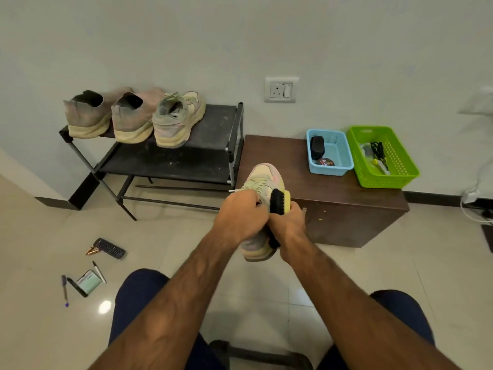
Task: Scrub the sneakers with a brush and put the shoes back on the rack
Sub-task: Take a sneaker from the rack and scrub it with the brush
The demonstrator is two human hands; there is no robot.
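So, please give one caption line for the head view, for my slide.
Left hand holds a sneaker while right hand presses a brush against it.

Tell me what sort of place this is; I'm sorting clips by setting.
Most likely a room in a home: a shoe rack stands beside a low wooden cabinet on a tiled floor, with a socket above them.

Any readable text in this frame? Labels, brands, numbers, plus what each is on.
No text here can be quoted.
On the round tin in the blue basket: a printed lid label, too blurred to read.
On the remote on the floor: key markings too small.
On the green pad on the floor: nothing legible.
On the held sneaker and the rack sneakers: no brand legible.
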